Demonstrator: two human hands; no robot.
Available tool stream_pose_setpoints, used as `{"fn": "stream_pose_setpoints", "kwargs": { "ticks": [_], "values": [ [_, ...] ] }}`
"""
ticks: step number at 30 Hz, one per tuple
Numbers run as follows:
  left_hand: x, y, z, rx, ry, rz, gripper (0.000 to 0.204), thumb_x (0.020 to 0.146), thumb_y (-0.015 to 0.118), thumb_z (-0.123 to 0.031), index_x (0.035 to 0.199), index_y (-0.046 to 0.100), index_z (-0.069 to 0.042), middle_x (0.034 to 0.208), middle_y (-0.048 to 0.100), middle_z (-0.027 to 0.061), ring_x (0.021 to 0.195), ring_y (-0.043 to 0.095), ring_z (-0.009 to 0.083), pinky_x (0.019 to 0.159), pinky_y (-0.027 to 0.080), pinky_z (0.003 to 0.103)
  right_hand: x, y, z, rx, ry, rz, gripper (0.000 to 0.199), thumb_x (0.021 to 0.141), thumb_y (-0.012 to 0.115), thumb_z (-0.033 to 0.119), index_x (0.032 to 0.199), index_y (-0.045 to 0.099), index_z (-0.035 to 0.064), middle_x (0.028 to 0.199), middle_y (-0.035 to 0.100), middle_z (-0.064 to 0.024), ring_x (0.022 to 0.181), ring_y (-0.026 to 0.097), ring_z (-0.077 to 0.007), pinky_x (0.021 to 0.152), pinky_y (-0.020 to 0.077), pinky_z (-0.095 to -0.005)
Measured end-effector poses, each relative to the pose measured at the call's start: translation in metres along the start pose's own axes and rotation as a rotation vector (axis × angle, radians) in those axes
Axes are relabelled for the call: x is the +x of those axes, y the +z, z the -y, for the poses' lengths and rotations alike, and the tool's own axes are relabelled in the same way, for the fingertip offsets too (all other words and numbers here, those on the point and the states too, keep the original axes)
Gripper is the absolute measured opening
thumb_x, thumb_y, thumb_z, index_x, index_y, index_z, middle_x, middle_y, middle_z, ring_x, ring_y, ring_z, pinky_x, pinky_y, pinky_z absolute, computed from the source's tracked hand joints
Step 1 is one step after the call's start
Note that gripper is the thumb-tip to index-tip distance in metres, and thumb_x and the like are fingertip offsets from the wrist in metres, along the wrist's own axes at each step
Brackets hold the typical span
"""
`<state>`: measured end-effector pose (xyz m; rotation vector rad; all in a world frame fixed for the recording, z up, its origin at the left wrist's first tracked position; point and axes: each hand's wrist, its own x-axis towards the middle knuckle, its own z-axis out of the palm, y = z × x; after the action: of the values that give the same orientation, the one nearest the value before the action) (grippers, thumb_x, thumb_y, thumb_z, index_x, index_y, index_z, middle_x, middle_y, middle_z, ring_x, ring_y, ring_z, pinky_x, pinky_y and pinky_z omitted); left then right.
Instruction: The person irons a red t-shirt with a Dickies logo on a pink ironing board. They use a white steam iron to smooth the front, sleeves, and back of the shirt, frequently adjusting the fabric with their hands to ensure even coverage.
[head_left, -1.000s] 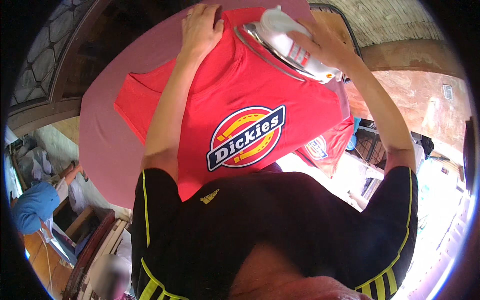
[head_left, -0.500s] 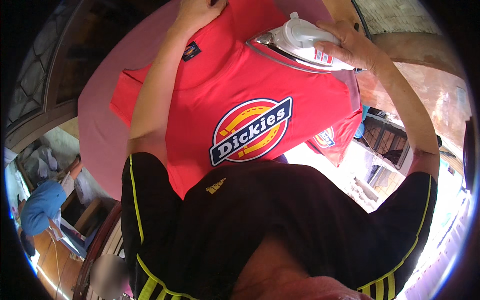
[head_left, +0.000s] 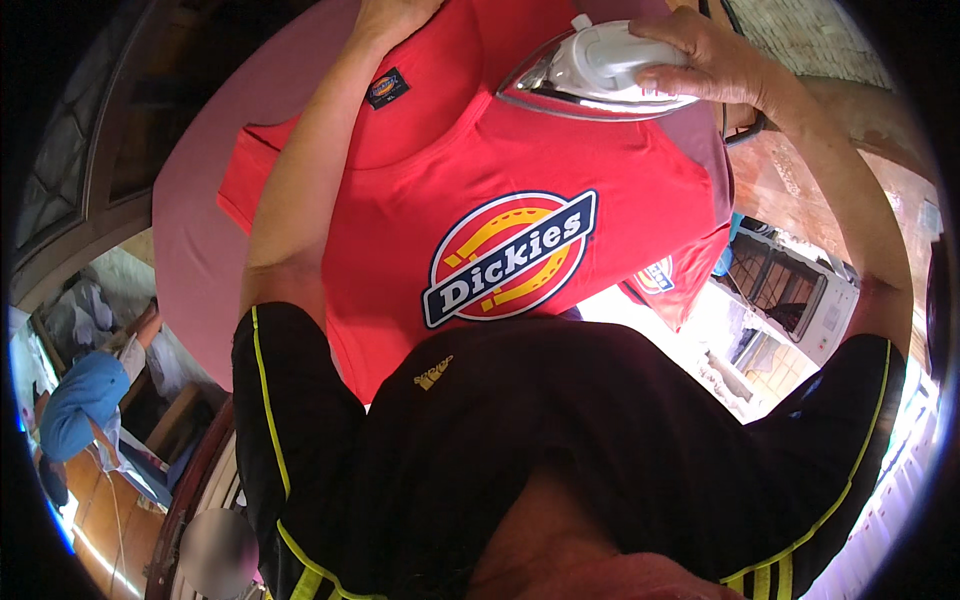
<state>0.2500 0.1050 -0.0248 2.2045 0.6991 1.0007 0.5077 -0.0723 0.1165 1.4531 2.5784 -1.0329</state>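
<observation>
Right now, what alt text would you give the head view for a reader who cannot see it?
A person irons a red T-shirt with a round printed emblem, spread on a pink ironing board. The right hand grips a white iron on the shirt's shoulder, while the left hand presses the fabric near the collar.

Well to the left of my grip a dark wooden window frame (head_left: 95, 190) curves along the edge, its glass panes dim. Below my grip and far to the left, past the pink table (head_left: 195, 250), a person in a blue top (head_left: 80, 410) bends over a wooden floor (head_left: 105, 520) in bright daylight. Below and to the right of my grip stands a white wire crate (head_left: 785, 295) on pale, sunlit ground. Just right of my grip runs a reddish-brown surface (head_left: 810, 170), with a light tiled wall (head_left: 810, 40) above it.
</observation>
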Motion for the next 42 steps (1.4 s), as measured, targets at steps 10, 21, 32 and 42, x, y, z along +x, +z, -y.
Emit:
{"fn": "stream_pose_setpoints", "kwargs": {
  "ticks": [10, 21, 32, 42],
  "values": [
    [-0.002, -0.001, -0.007, 0.033, -0.030, -0.020, 0.005, 0.082, 0.067, -0.003, 0.087, 0.068, -0.001, 0.083, 0.062, 0.0115, 0.073, 0.062, 0.0232, 0.066, 0.049, 0.034, -0.021, 0.009, 0.002, 0.074, 0.291, -0.123, 0.045, 0.091, 0.067, 0.041, 0.107, 0.062, -0.0001, 0.081, 0.068, -0.0179, 0.078, 0.069, -0.0270, 0.068, 0.0522, -0.0398],
    [0.002, -0.013, 0.021, 0.130, -0.091, 0.269, 0.035, 0.090, 0.064, -0.021, 0.124, 0.064, -0.010, 0.117, 0.065, 0.0108, 0.112, 0.060, 0.0318, 0.098, 0.046, 0.042, -0.128, 0.044, 0.013, 0.188, 0.542, -0.621, 0.040, 0.096, 0.061, 0.034, 0.122, 0.060, 0.0031, 0.095, 0.061, -0.0135, 0.084, 0.059, -0.0276, 0.075, 0.0468, -0.0348],
    [-0.046, 0.154, -0.138, 0.786, 0.275, 0.197, 0.068, 0.098, 0.049, -0.054, 0.147, 0.043, -0.008, 0.154, 0.039, 0.0142, 0.142, 0.036, 0.0378, 0.114, 0.029, 0.055, -0.223, 0.166, 0.086, 0.178, 0.740, -0.718, 0.030, 0.098, 0.061, 0.032, 0.113, 0.067, 0.0057, 0.077, 0.069, -0.0157, 0.068, 0.068, -0.0212, 0.061, 0.0519, -0.0378],
    [-0.048, 0.139, -0.078, 1.212, 0.198, 0.195, 0.066, 0.102, 0.044, -0.050, 0.152, 0.034, -0.008, 0.155, 0.038, 0.0132, 0.141, 0.039, 0.0328, 0.110, 0.038, 0.049, -0.127, 0.150, 0.073, 0.153, 0.616, -0.927, 0.042, 0.088, 0.064, 0.045, 0.095, 0.067, 0.0035, 0.081, 0.069, -0.0240, 0.079, 0.068, -0.0434, 0.073, 0.0558, -0.0512]
  ]
}}
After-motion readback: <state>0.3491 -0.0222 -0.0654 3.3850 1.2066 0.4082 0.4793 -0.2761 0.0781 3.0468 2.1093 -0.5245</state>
